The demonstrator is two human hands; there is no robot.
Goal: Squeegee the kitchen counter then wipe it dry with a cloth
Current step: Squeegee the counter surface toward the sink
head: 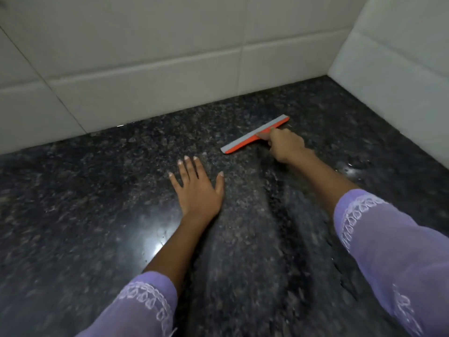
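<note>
right hand [285, 144] hiding squeegee [255, 134] handle

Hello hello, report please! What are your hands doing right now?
Right hand gripping orange squeegee with grey blade, far out on dark speckled stone counter. Left hand flat, empty. No cloth in view. Nothing in the way.

Worktop [85, 203]: dark speckled polished stone, glossy, with bright glare patches; wet streaks and droplets on the near side of the grip. Squeegee [255, 134]: smooth orange plastic body, matt grey rubbery blade along its far edge. Wall tiles [145, 57]: smooth off-white ceramic, slight sheen. Sleeves [388, 239]: thin lilac cloth, white embroidered trim.
</note>
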